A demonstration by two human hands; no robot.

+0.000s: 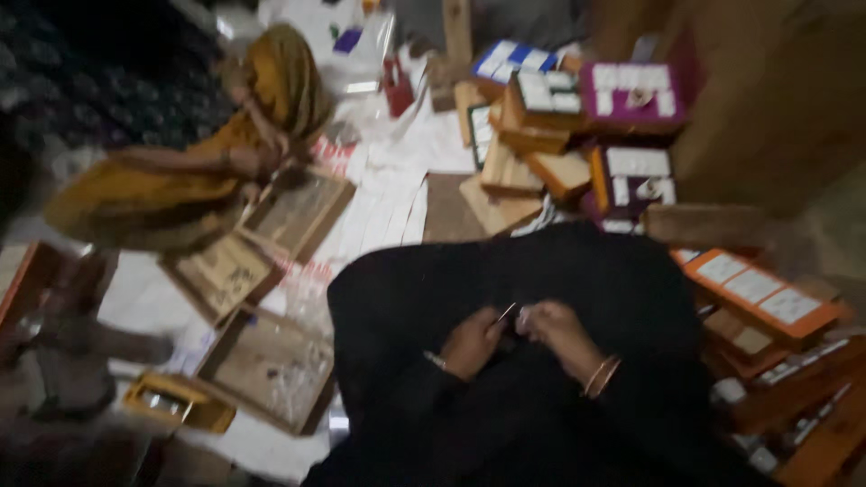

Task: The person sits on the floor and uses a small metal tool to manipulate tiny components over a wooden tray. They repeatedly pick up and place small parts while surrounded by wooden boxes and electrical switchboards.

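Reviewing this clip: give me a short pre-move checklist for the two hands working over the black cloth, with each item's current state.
1. Both hands in view: ok. Left hand and right hand meet over the black cloth.
2. Thin pale sliver pinched between the hands: ok, though which hand grips it is blurred.
3. What the sliver is: cannot tell.
4. Cloth spread under the hands: ok.
5. Other person apart from the hands: ok, bent over the wooden trays to the left.
6. Picture sharpness: not ok, blurred.
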